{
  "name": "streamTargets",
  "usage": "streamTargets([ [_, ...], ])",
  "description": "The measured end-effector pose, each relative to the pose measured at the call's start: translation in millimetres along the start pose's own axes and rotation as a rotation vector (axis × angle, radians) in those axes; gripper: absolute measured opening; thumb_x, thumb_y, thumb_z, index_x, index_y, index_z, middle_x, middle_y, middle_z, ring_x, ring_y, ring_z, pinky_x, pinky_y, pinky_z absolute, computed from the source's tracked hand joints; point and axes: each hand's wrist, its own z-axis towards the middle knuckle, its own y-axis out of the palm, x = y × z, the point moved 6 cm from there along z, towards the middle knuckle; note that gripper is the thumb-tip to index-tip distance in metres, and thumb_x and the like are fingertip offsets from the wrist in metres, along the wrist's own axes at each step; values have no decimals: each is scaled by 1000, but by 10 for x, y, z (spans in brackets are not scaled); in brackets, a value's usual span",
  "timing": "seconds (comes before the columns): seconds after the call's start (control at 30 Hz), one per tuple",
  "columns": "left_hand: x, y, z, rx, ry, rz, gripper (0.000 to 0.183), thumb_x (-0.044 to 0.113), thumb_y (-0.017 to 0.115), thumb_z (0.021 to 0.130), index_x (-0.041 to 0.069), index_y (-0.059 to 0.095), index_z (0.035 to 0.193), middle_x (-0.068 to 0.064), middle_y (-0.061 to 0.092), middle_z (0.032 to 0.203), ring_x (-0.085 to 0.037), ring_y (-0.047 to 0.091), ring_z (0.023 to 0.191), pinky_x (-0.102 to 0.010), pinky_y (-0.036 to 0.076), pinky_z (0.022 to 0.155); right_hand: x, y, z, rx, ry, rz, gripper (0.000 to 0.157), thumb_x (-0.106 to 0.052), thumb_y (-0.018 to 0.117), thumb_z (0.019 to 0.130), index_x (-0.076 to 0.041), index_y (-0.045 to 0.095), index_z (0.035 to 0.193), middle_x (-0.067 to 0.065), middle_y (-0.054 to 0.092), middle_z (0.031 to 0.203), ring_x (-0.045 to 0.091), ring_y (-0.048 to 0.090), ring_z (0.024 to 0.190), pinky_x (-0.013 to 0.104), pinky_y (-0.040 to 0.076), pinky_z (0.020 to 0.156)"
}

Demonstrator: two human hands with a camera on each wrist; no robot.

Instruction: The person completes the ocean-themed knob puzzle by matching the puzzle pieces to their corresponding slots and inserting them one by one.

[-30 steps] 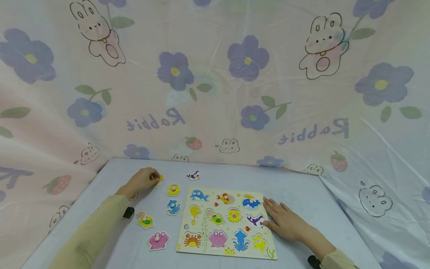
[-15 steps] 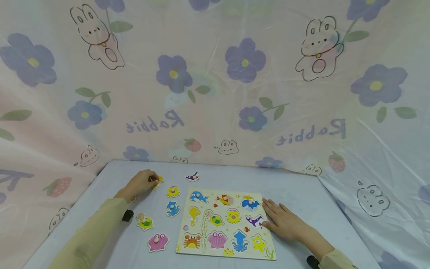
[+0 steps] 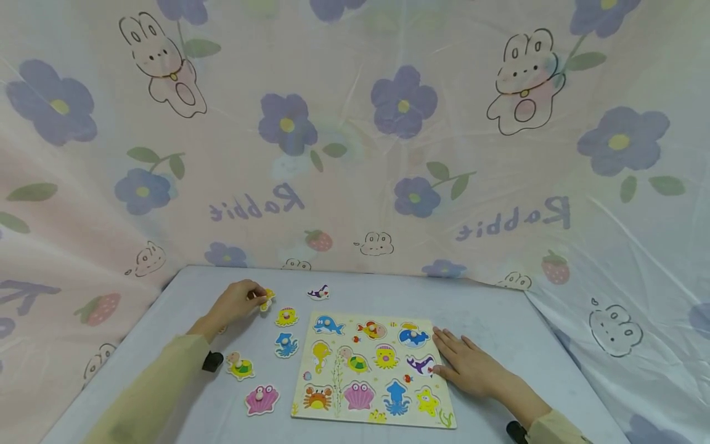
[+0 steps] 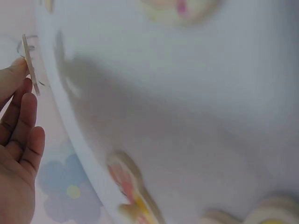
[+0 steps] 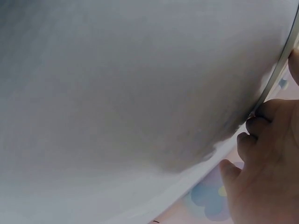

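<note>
My left hand (image 3: 238, 302) pinches a yellow puzzle piece (image 3: 267, 300) at the back left of the table, its face partly hidden by the fingers. In the left wrist view the held piece (image 4: 30, 67) shows edge-on between thumb and fingers, raised off the tabletop. My right hand (image 3: 471, 365) lies flat, its fingertips at the right edge of the wooden puzzle board (image 3: 377, 379). Blue whale, red fish and dark blue whale pieces with knobs sit in the board's top row. Nearest the left hand lie the octopus piece (image 3: 286, 317) and blue squid piece (image 3: 286, 345).
A purple orca piece (image 3: 318, 292) lies at the back. A turtle piece (image 3: 240, 366) and a pink shell piece (image 3: 262, 400) are left of the board; another piece (image 3: 223, 330) is mostly hidden by the left wrist. A patterned curtain (image 3: 355, 154) hangs behind the table.
The left hand has picked up the yellow piece and shifted it slightly to the right, with more of it showing now. The right hand stays at the board's edge.
</note>
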Motion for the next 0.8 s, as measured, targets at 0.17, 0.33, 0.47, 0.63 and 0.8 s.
streamTargets([
  [0.17, 220, 8, -35, 47, 73, 5, 13, 16, 75, 97, 7, 76, 106, -2, 69, 97, -18, 59, 86, -32, 48, 73, 15, 3, 14, -9, 7, -10, 83, -60, 53, 102, -4, 35, 161, 12, 26, 170, 37, 24, 156, 64, 20, 122],
  [0.33, 502, 26, -95, 68, 169, 14, 11, 15, 77, 96, 8, 76, 104, 0, 70, 98, -15, 61, 85, -31, 49, 73, 23, 11, 16, -9, 3, -10, 85, -62, 52, 102, -4, 35, 161, 12, 26, 170, 37, 24, 156, 64, 20, 122],
  [0.47, 680, 66, -144, 56, 201, -4, 9, 14, 77, 95, 10, 77, 102, 2, 69, 98, -14, 60, 85, -30, 50, 72, 22, 8, 5, -4, -5, 0, 86, -63, 51, 101, -4, 35, 161, 12, 27, 170, 37, 24, 156, 64, 20, 121],
  [0.63, 843, 160, -197, 36, 241, -3, 8, 15, 79, 94, 14, 76, 102, 6, 68, 98, -10, 59, 84, -26, 50, 69, 7, -15, -8, 14, -30, 7, 83, -61, 50, 103, -2, 35, 160, 13, 28, 170, 38, 25, 155, 64, 20, 121],
  [0.8, 976, 260, -262, 8, 286, -2, 8, 17, 80, 93, 16, 76, 101, 10, 67, 96, -8, 57, 82, -24, 50, 68, 9, -18, -11, 23, -40, 7, 80, -58, 50, 105, -1, 36, 160, 13, 28, 169, 39, 26, 155, 64, 21, 121],
])
